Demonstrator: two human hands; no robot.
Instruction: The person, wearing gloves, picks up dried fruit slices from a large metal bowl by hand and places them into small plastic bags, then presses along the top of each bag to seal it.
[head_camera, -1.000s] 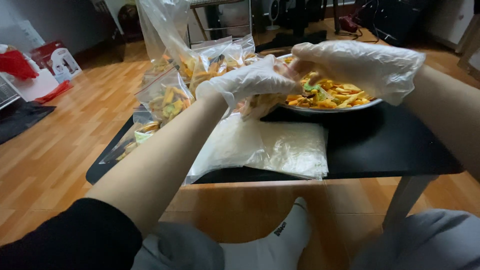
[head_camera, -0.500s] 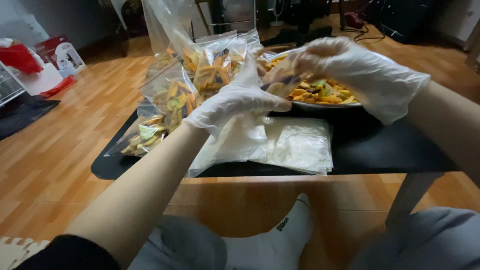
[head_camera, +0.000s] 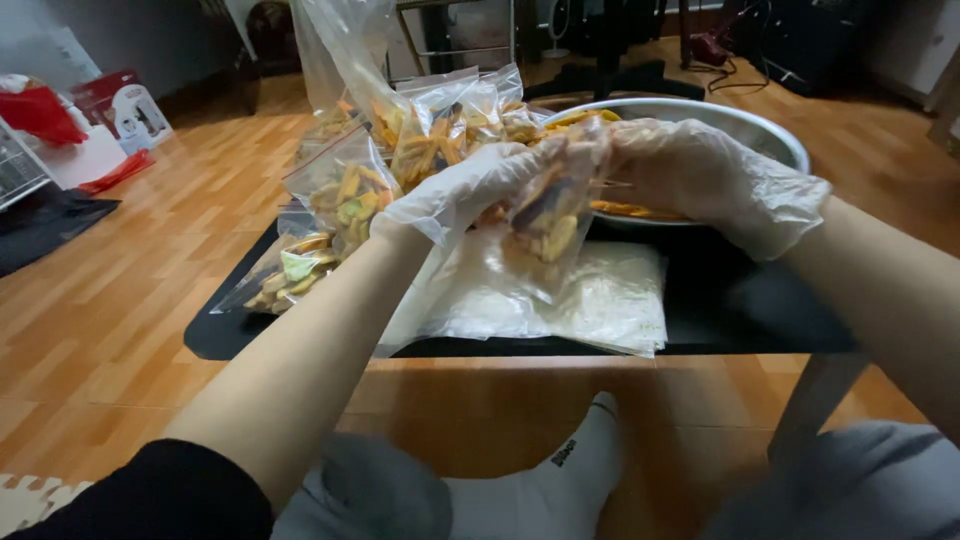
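Observation:
Both hands wear thin clear plastic gloves. My left hand (head_camera: 470, 190) and my right hand (head_camera: 700, 175) hold a small clear plastic bag (head_camera: 545, 215) between them, above the front of the black table (head_camera: 760, 310). The bag holds several yellow, orange and dark dried snack pieces. My left hand grips its left edge; my right hand is at its top opening. Right behind the bag stands a large metal bowl (head_camera: 760, 125) with more of the yellow snack mix (head_camera: 630, 208).
A flat stack of empty clear bags (head_camera: 600, 300) lies on the table under my hands. Several filled snack bags (head_camera: 340, 200) stand and lie at the table's left and back. Wooden floor surrounds the table; red items (head_camera: 45, 110) sit far left. My socked foot (head_camera: 560, 480) is below.
My hands have lifted from the bowl and come toward me. A clear bag with snack pieces now hangs between them, held over the stack of empty bags.

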